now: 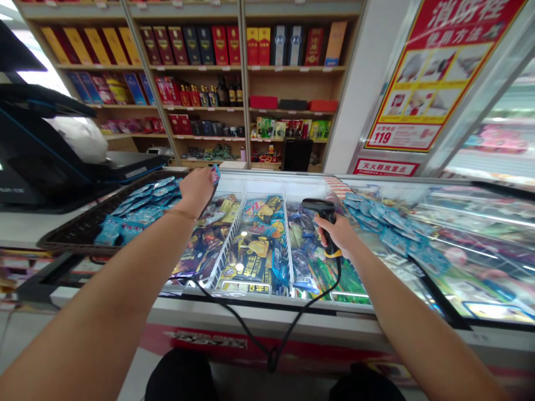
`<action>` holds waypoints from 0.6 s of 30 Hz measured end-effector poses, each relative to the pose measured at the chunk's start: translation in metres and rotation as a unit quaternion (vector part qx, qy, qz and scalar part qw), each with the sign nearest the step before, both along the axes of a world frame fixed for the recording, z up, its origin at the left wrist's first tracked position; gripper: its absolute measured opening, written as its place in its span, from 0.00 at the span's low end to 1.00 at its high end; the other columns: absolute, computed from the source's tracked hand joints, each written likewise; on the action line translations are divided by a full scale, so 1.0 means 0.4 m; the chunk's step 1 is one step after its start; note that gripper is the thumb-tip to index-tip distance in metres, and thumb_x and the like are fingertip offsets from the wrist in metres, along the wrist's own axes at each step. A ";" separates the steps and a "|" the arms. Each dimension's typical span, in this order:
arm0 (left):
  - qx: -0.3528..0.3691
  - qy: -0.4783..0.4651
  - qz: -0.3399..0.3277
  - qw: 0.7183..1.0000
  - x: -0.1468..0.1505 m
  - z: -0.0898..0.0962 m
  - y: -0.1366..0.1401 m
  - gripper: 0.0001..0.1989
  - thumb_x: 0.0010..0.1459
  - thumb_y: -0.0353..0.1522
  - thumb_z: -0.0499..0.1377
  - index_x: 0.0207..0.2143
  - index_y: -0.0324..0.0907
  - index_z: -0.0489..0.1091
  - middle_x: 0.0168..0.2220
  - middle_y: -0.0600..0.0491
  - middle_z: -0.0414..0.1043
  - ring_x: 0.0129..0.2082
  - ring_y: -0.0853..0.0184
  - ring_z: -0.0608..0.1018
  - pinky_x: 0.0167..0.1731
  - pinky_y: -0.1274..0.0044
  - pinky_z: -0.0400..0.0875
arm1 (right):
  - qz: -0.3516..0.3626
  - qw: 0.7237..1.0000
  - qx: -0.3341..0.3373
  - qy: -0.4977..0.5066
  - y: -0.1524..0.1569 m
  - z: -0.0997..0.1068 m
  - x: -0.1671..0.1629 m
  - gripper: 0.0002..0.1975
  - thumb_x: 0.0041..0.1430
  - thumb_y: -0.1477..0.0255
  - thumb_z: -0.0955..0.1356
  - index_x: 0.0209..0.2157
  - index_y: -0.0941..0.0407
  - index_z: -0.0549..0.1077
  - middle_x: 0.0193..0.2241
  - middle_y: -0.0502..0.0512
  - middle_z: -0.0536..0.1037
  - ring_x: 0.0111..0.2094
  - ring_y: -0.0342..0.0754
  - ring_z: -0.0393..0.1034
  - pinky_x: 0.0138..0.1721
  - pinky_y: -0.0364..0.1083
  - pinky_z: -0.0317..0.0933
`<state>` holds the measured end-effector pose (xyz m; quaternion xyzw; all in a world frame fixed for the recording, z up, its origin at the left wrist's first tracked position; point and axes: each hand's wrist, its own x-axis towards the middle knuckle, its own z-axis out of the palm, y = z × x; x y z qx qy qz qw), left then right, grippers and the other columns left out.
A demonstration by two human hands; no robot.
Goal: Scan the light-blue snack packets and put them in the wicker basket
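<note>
Packets (380, 218) lie atop the glass-lidded freezer (188, 315), facing stocked shelves (288, 84).

Two o'clock: red-and-yellow poster (438, 78) is displaying "消防栓", "使用方法" and "119". Nearer three o'clock: small red-bordered sign (385, 167) is reading "灭火器放置点". Six o'clock, near centre: black package (253, 265) is apparently showing "榴莲".

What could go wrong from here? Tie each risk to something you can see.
The cable loops down toward the person's legs, so it might snag and tug the scanner in the right hand. The blue packets heaped on the right of the freezer could slide if brushed.
</note>
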<state>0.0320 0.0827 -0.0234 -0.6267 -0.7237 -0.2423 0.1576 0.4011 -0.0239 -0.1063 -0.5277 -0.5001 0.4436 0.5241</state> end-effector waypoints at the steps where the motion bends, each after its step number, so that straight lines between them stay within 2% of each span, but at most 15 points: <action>1: -0.016 0.028 -0.030 0.999 0.039 -0.002 -0.006 0.19 0.67 0.37 0.46 0.45 0.40 0.75 0.47 0.39 0.75 0.49 0.50 0.76 0.47 0.66 0.69 | -0.001 1.000 0.000 0.001 0.000 0.000 0.001 0.18 0.51 0.62 0.76 0.32 0.55 0.65 0.16 0.45 0.70 0.11 0.41 0.61 0.12 0.42 0.55; 4: -0.087 0.085 -0.109 0.987 0.162 -0.033 -0.015 0.18 0.67 0.35 0.47 0.44 0.39 0.76 0.47 0.40 0.75 0.49 0.53 0.76 0.48 0.69 0.68 | 0.001 1.000 -0.005 0.003 0.001 -0.001 0.002 0.18 0.51 0.62 0.76 0.32 0.55 0.65 0.15 0.45 0.69 0.11 0.41 0.61 0.12 0.41 0.55; 6: -0.138 0.085 -0.134 0.978 0.239 -0.068 -0.014 0.17 0.66 0.33 0.48 0.43 0.38 0.77 0.45 0.39 0.75 0.48 0.53 0.77 0.49 0.69 0.68 | 0.004 1.000 -0.008 0.002 0.003 -0.001 0.004 0.18 0.51 0.62 0.75 0.32 0.55 0.65 0.15 0.44 0.69 0.11 0.41 0.61 0.12 0.41 0.56; 10: -0.159 0.046 -0.190 0.968 0.362 -0.127 -0.012 0.17 0.66 0.34 0.49 0.43 0.39 0.78 0.46 0.37 0.76 0.48 0.52 0.78 0.48 0.68 0.69 | 0.008 1.000 0.000 -0.006 0.004 -0.001 0.005 0.18 0.51 0.61 0.75 0.32 0.55 0.65 0.15 0.44 0.69 0.11 0.41 0.62 0.12 0.41 0.57; 12: -0.164 0.011 -0.210 0.964 0.401 -0.139 -0.009 0.18 0.65 0.39 0.51 0.41 0.40 0.78 0.44 0.38 0.77 0.48 0.52 0.78 0.47 0.69 0.70 | 0.009 1.000 0.002 -0.007 0.006 -0.003 0.004 0.19 0.51 0.60 0.75 0.32 0.55 0.65 0.15 0.44 0.69 0.11 0.41 0.62 0.12 0.41 0.56; 14: -0.193 -0.036 -0.211 0.958 0.423 -0.143 -0.003 0.23 0.64 0.46 0.50 0.37 0.41 0.79 0.40 0.39 0.78 0.46 0.51 0.79 0.46 0.68 0.71 | 0.009 1.000 0.004 -0.008 0.008 -0.006 0.004 0.19 0.51 0.59 0.75 0.32 0.55 0.64 0.15 0.43 0.68 0.11 0.41 0.62 0.12 0.40 0.56; 16: -0.208 -0.080 -0.183 0.957 0.427 -0.149 0.005 0.28 0.64 0.51 0.47 0.36 0.41 0.78 0.39 0.38 0.78 0.46 0.49 0.79 0.46 0.66 0.70 | 0.009 1.000 0.007 -0.012 0.009 -0.009 0.005 0.19 0.51 0.60 0.74 0.32 0.55 0.64 0.16 0.43 0.69 0.11 0.41 0.62 0.12 0.40 0.56; 18: -0.182 -0.101 -0.148 0.967 0.415 -0.162 0.014 0.28 0.62 0.52 0.49 0.39 0.40 0.78 0.44 0.36 0.77 0.49 0.48 0.77 0.47 0.65 0.70 | 0.009 1.000 0.009 -0.020 0.010 -0.011 0.006 0.18 0.52 0.60 0.74 0.32 0.55 0.64 0.16 0.44 0.69 0.11 0.41 0.62 0.12 0.41 0.56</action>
